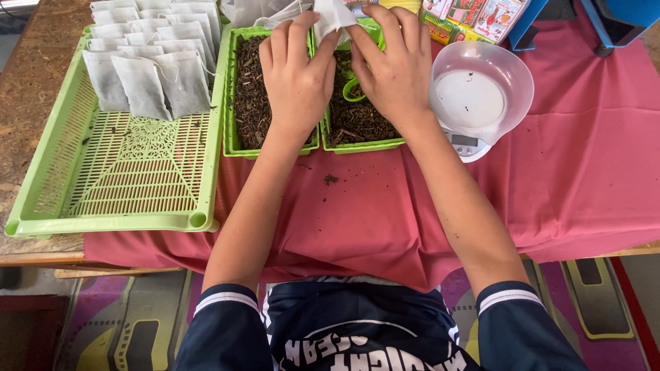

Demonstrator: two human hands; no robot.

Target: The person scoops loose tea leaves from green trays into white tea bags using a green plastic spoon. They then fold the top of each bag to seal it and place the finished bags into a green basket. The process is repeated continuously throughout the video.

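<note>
**A:** You held a small white bag (pixel 335 19) with both hands. It was far from you, up over the two green trays of dry tea leaves (pixel 251 93). Your left hand (pixel 295 72) pinched its left side, fingers bent and tight. Your right hand (pixel 392 69) pinched the right side the same way.

**B:** What could have gone wrong there?

**A:** I think the bag could have torn if you had pulled too hard, since it looked thin. Or leaves could have dropped on the red cloth (pixel 584 172). A few bits already lay there, near the trays.

**B:** And the scoop?

**A:** A green scoop (pixel 354 88) lay in the right tray (pixel 364 145), just under your right hand. You could have bumped it and spilled leaves.

**B:** How were your arms?

**A:** Both reached straight out, away from you, wrists close together over the trays. The scale bowl (pixel 481 89) sat just right of your right wrist. The filled bags (pixel 148 75) lay on the big tray (pixel 110 220) to the left.
</note>
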